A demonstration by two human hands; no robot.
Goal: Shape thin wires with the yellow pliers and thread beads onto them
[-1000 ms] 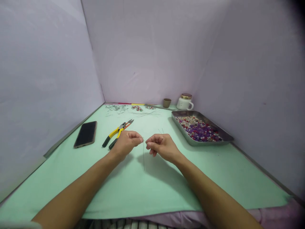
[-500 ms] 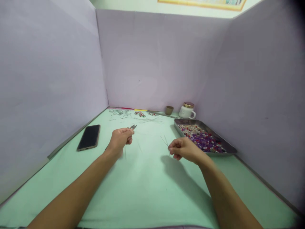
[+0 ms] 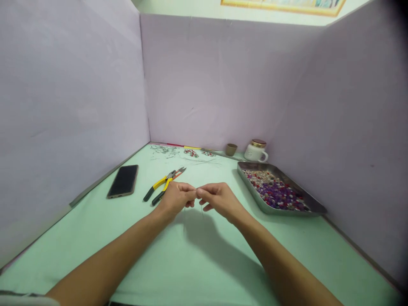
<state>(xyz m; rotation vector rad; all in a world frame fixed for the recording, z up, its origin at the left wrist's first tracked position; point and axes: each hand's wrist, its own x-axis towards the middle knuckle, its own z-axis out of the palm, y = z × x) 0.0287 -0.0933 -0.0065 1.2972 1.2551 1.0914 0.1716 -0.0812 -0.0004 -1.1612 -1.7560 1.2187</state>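
My left hand [image 3: 179, 196] and my right hand [image 3: 219, 197] meet fingertip to fingertip above the middle of the table. Both are closed in a pinch on thin wire. One fine wire [image 3: 184, 221] hangs below my left fingers, and another short wire end [image 3: 202, 211] shows under the right ones. Whether these are one piece or separate, I cannot tell; the pinched part is hidden by the fingers. Just behind my left hand lie pliers [image 3: 158, 183] with yellow and black handles. A small cutter [image 3: 181, 171] with pointed blades and an orange-red part lies against them.
A phone [image 3: 123, 180] lies at the left. The metal tray [image 3: 255, 197] at the right holds purple, red and pale beads. Wire scraps [image 3: 164, 150], beaded pieces [image 3: 191, 153], a brown cup [image 3: 231, 149] and a lidded white mug [image 3: 255, 151] line the back. Panels [image 3: 223, 85] enclose the table.
My hands have come together from well apart, the right moving left. The pliers, mostly hidden behind my left hand before, now show. The view has shifted slightly.
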